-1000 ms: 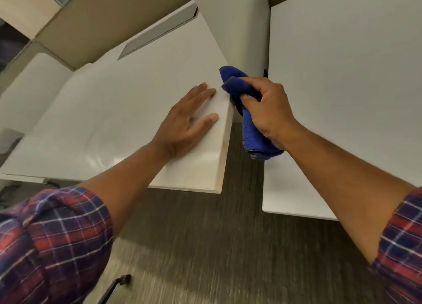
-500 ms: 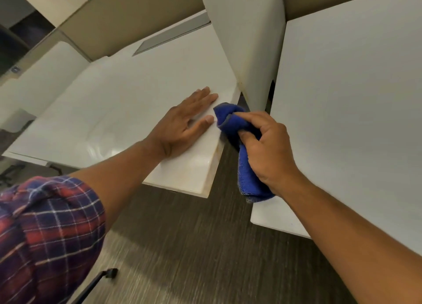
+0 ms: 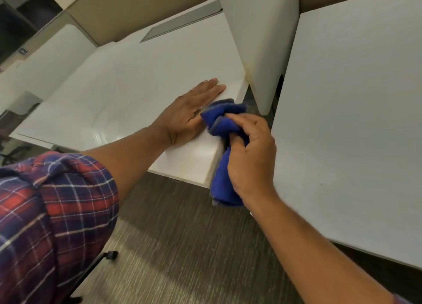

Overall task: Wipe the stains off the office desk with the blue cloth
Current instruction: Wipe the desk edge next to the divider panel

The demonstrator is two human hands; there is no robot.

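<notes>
Right hand [image 3: 251, 157] grips a bunched blue microfibre cloth [image 3: 225, 182], fingers curled round it, thumb pinching the upper folds. The cloth sits against the right side edge of the white rectangular office desk [image 3: 137, 86], near the front corner; its upper wad rides over the desk's top edge, its lower end hangs below the desk, over dark grey carpet [image 3: 182, 246]. Middle of the cloth hidden behind the hand. Left hand [image 3: 189, 116] lies flat on the desktop, fingers straight and relaxed, just beside the cloth; thumb tip hidden by the blue wad. Faint yellowish marks near the desk's front corner, hard to make out. White divider panel [image 3: 262, 41] stands behind, its top cut off. A second white desk surface [image 3: 354, 121] on the right, cut off by the frame. Red-and-blue plaid sleeve [image 3: 52, 212] rolled up on the left arm.
</notes>
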